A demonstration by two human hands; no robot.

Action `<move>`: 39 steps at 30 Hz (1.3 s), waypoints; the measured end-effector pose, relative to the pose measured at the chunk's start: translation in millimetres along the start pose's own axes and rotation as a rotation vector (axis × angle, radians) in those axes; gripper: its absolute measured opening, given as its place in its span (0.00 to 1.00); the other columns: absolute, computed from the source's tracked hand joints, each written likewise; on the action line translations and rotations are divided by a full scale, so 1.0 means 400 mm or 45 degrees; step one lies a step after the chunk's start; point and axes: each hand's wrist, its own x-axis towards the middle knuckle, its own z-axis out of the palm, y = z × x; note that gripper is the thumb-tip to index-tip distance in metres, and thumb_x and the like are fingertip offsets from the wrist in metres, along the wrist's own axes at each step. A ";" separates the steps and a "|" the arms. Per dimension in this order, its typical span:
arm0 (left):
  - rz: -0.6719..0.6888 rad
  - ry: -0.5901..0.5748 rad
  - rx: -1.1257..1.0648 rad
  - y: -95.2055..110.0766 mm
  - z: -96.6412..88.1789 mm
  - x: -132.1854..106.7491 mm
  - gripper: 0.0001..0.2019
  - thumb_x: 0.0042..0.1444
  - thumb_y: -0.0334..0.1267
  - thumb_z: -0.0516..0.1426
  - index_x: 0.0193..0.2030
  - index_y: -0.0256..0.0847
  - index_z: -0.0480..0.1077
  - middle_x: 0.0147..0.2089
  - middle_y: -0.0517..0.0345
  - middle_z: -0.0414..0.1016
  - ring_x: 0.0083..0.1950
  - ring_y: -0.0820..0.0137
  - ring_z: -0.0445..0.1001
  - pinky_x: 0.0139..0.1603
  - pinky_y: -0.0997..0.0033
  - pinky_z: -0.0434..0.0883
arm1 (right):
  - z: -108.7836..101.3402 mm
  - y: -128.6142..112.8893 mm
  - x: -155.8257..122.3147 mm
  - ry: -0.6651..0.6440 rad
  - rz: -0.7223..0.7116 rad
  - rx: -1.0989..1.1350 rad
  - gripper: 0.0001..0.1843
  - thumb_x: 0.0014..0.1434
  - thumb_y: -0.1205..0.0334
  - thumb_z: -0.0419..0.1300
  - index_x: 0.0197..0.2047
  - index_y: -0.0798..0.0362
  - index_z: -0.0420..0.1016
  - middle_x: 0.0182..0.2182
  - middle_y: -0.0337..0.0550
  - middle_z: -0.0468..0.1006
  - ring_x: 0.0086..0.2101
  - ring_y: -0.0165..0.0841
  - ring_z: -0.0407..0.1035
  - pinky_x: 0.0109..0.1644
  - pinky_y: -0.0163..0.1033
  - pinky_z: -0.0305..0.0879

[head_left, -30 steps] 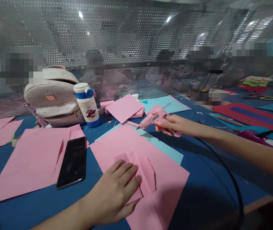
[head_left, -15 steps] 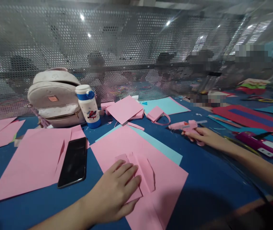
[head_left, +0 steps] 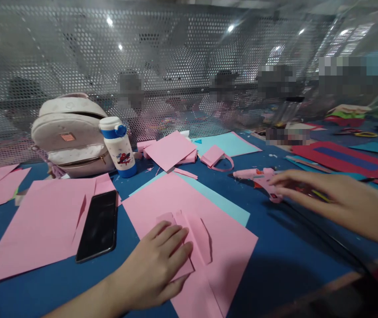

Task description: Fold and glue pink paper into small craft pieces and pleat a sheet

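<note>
My left hand point(head_left: 164, 260) lies flat on a folded pink paper piece point(head_left: 186, 265), pressing it against a large pink sheet point(head_left: 228, 247). Beside the fingers a narrow pink strip with a curved edge point(head_left: 203, 238) stands partly raised. To the right, a pink glue gun point(head_left: 263, 179) rests on the blue table, nozzle pointing left, its cord trailing to the lower right. My right hand point(head_left: 318, 190) hovers at its back end with fingers stretched and apart; the fingertips overlap the gun's rear, and I cannot tell whether they touch it.
A black phone point(head_left: 97, 225) lies on pink paper at left. Behind it stand a white backpack point(head_left: 71, 137) and a bottle point(head_left: 119, 148). A small pink paper bag point(head_left: 215, 157) and a light-blue sheet point(head_left: 235, 143) lie further back, before a perforated metal screen point(head_left: 175, 57).
My right hand has let go of the glue gun and moved back to the right, fingers opening. The gun now sits alone on the table. My left hand stays on the folded paper.
</note>
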 end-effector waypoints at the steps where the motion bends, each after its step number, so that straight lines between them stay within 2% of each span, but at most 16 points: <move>1: 0.000 -0.007 0.003 0.000 -0.003 0.001 0.22 0.68 0.44 0.49 0.62 0.34 0.65 0.64 0.41 0.70 0.62 0.52 0.70 0.64 0.47 0.63 | 0.009 -0.045 0.008 -0.121 -0.072 0.133 0.20 0.63 0.37 0.53 0.50 0.37 0.76 0.53 0.49 0.78 0.51 0.52 0.71 0.49 0.52 0.67; 2: -0.001 -0.010 0.006 0.000 -0.005 0.003 0.22 0.68 0.44 0.49 0.63 0.34 0.65 0.64 0.41 0.70 0.62 0.52 0.69 0.64 0.48 0.63 | 0.024 -0.088 0.021 -0.268 -0.125 0.263 0.20 0.65 0.39 0.53 0.51 0.38 0.76 0.53 0.46 0.77 0.53 0.50 0.71 0.53 0.51 0.66; 4: 0.001 -0.014 0.010 0.000 -0.007 0.004 0.22 0.68 0.45 0.49 0.63 0.34 0.65 0.64 0.41 0.70 0.62 0.52 0.70 0.64 0.48 0.63 | 0.074 -0.157 0.061 -0.440 -0.218 0.512 0.21 0.66 0.42 0.53 0.53 0.43 0.75 0.52 0.47 0.78 0.52 0.47 0.72 0.55 0.49 0.66; 8: 0.001 -0.025 0.007 0.003 -0.005 0.003 0.22 0.68 0.45 0.50 0.63 0.34 0.65 0.65 0.41 0.69 0.63 0.51 0.70 0.64 0.47 0.64 | 0.207 -0.226 0.148 -0.658 -0.271 0.949 0.22 0.69 0.46 0.51 0.57 0.51 0.68 0.54 0.51 0.76 0.54 0.42 0.71 0.53 0.47 0.68; 11: -0.001 -0.045 -0.001 0.003 -0.005 0.002 0.23 0.68 0.46 0.50 0.64 0.34 0.65 0.65 0.41 0.69 0.63 0.51 0.69 0.65 0.46 0.63 | 0.291 -0.250 0.184 -0.636 -0.394 1.145 0.20 0.72 0.49 0.48 0.56 0.54 0.67 0.51 0.52 0.77 0.55 0.39 0.69 0.60 0.49 0.61; 14: 0.001 -0.064 -0.003 0.000 -0.006 0.001 0.24 0.69 0.46 0.50 0.65 0.34 0.63 0.67 0.41 0.68 0.64 0.51 0.68 0.65 0.46 0.63 | 0.340 -0.269 0.195 -0.614 -0.480 1.213 0.19 0.73 0.52 0.46 0.57 0.54 0.66 0.48 0.50 0.78 0.52 0.37 0.70 0.61 0.50 0.58; 19: 0.006 0.009 0.010 -0.008 0.018 -0.004 0.24 0.69 0.46 0.49 0.65 0.34 0.64 0.66 0.42 0.68 0.64 0.52 0.68 0.65 0.48 0.62 | 0.368 -0.278 0.195 -0.547 -0.509 1.285 0.17 0.74 0.53 0.45 0.55 0.53 0.67 0.41 0.46 0.80 0.46 0.37 0.72 0.58 0.48 0.60; 25: 0.029 0.123 0.077 -0.012 0.056 -0.017 0.25 0.69 0.47 0.45 0.64 0.33 0.66 0.65 0.41 0.69 0.63 0.52 0.68 0.66 0.50 0.60 | 0.373 -0.274 0.194 -0.590 -0.535 1.319 0.17 0.74 0.53 0.44 0.54 0.53 0.67 0.40 0.47 0.81 0.46 0.36 0.73 0.57 0.46 0.61; 39: 0.010 0.096 0.063 -0.011 0.040 -0.008 0.24 0.70 0.47 0.45 0.63 0.34 0.67 0.65 0.43 0.70 0.63 0.54 0.68 0.66 0.51 0.60 | 0.373 -0.269 0.187 -0.581 -0.562 1.297 0.17 0.74 0.54 0.44 0.53 0.53 0.67 0.39 0.47 0.81 0.44 0.36 0.74 0.55 0.46 0.63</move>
